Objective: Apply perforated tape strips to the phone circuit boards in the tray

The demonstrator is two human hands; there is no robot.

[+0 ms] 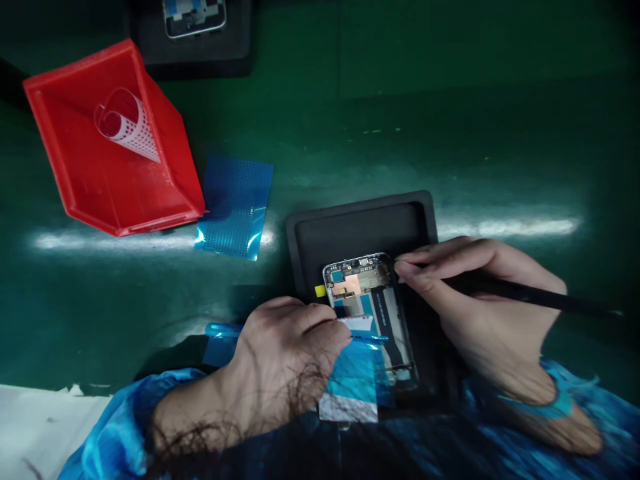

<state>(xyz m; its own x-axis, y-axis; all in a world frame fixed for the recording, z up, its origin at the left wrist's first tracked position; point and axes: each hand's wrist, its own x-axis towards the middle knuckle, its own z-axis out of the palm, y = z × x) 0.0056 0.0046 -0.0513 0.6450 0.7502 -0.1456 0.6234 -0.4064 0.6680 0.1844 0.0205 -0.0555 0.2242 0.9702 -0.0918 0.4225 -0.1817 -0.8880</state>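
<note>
1. Black walls are bounding your work: the black tray is lying at a slight slant, its far rim and far corners showing, its near side running into shadow.
2. Green worktop is stretching wide beyond the tray's far rim and to its right, giving your right hand the most room.
3. To the tray's left and farther off, a red bin is standing with a white perforated roll inside; a blue perforated sheet is lying between bin and tray, crowding that side.
4. Beyond the tray, far to the left, a second tray is holding another phone.
5. Inside the near tray, the opened phone is lying with its inner parts facing up; a strip of tray floor is showing between it and the far wall.
6. Its long axis is running from near to far, the far end leaning left, almost in line with the tray's sides. The circuit-board end is pointing at the far rim.
7. Your right fingers are pinching a slim black tool over the phone's far right corner; contact is too small to tell.
8. Your left hand, at the tray's left side, is closing on blue film, which is overlapping the phone's near left part.
</note>
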